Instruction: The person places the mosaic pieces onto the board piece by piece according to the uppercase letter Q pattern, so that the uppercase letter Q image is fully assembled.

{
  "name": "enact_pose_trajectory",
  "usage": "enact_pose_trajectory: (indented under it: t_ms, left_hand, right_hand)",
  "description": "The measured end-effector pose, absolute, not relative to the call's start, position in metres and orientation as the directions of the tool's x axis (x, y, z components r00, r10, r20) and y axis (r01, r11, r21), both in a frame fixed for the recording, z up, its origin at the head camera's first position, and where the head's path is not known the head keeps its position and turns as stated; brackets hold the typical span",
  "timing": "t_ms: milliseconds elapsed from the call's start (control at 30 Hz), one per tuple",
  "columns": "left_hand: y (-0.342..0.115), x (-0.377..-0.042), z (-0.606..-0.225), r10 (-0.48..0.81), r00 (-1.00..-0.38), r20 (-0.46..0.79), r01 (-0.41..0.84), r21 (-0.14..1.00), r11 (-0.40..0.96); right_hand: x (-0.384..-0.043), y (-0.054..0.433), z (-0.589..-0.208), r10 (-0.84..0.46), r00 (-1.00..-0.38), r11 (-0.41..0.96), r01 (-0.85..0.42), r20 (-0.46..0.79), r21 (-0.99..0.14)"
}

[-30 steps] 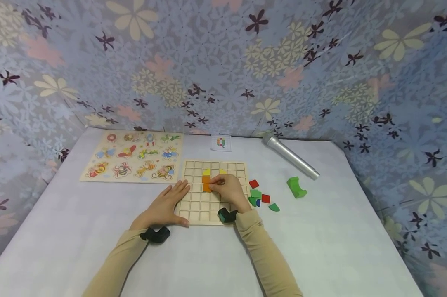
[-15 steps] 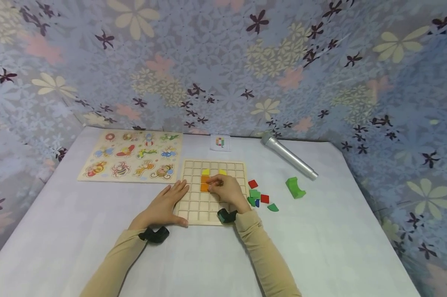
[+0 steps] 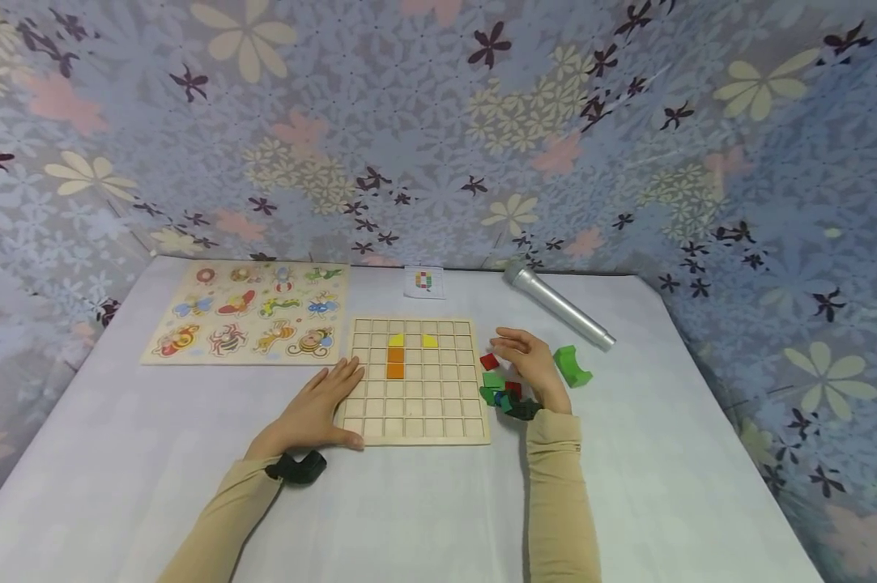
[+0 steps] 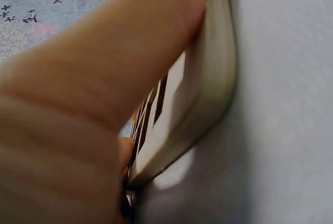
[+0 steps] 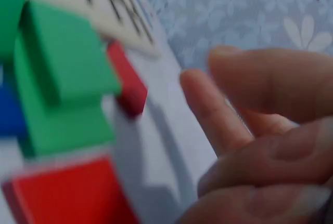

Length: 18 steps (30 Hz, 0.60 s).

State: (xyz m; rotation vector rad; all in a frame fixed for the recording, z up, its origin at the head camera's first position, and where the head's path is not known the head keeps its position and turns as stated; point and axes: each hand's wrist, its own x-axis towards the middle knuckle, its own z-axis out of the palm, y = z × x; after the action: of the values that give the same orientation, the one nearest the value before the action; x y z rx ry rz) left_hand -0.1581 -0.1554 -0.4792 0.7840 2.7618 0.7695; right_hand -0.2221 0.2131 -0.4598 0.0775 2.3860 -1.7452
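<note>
My left hand [image 3: 314, 409] lies with spread fingers along the left edge of a wooden grid board [image 3: 423, 405]. In the left wrist view the thumb [image 4: 114, 42] rests against the board's side. Two orange squares [image 3: 396, 363] sit one below the other in the grid, under a yellow piece with a slanted side [image 3: 397, 340]. Another yellow piece [image 3: 430, 341] lies to their right. My right hand [image 3: 531, 364] hovers with loosely bent fingers beside the loose pieces and holds nothing. Nearest to it are red squares [image 5: 73, 193] and stacked green pieces [image 5: 73, 57]; a blue piece [image 5: 10, 112] is partly visible.
A picture puzzle board [image 3: 244, 312] with insects lies at the left. Behind the grid board is a small pattern card [image 3: 424, 282]. A silver microphone [image 3: 560, 306] lies at the back right, with a green arched block [image 3: 572, 367] near it.
My right hand has left the orange squares and moved right, off the board, to beside the loose pieces; its pinch has opened. My left hand stays on the board's edge.
</note>
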Motion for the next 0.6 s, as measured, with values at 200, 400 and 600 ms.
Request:
enact_pose_trajectory:
  t_ms: [200, 400, 600]
  left_hand:
    - [-0.156, -0.158, -0.480, 0.525, -0.851, -0.017, 0.443, 0.513, 0.735]
    - [-0.156, -0.158, -0.481, 0.528, -0.849, -0.009, 0.449, 0.514, 0.731]
    - [-0.156, -0.159, -0.482, 0.532, -0.847, -0.011, 0.453, 0.508, 0.733]
  right_hand:
    - [-0.223, 0.222, -0.469, -0.132, -0.966, 0.410, 0.152, -0.223, -0.899]
    - [-0.222, 0.215, -0.469, -0.114, -0.975, 0.492, 0.110, -0.189, -0.864]
    - [-0.222, 0.210, -0.471, -0.072, -0.990, 0.558, 0.061, -0.122, -0.827]
